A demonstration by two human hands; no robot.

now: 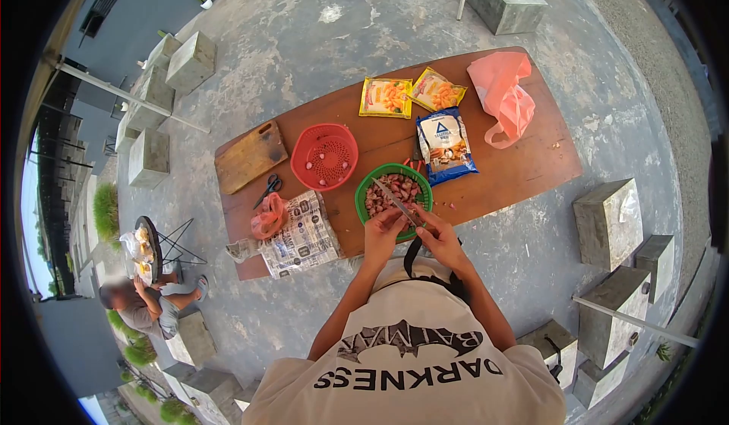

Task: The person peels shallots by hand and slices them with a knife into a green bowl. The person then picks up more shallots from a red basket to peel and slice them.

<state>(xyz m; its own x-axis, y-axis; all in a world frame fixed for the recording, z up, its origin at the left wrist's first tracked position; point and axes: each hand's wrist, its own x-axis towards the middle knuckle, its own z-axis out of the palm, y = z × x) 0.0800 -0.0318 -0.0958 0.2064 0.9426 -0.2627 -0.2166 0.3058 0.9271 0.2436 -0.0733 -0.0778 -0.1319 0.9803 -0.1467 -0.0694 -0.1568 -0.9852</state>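
A green basket (427,183) full of small reddish-purple shallots (402,188) stands at the table's near edge. Over its near rim my right hand (440,239) is closed on a knife (396,200), whose blade slants up and left across the shallots. My left hand (383,235) is closed beside the blade, fingers pinched together. Whatever lies between those fingers is too small and hidden to make out. Left of the green basket, a red basket (324,157) holds a few peeled pale shallots.
On the brown table (486,178) are a cutting board (250,157), scissors (267,190), newspaper (304,239), a small red bag (269,216), yellow packets (386,97), a blue-white packet (446,144) and a pink plastic bag (505,94). A person (148,307) sits at far left. Concrete blocks (607,224) stand around.
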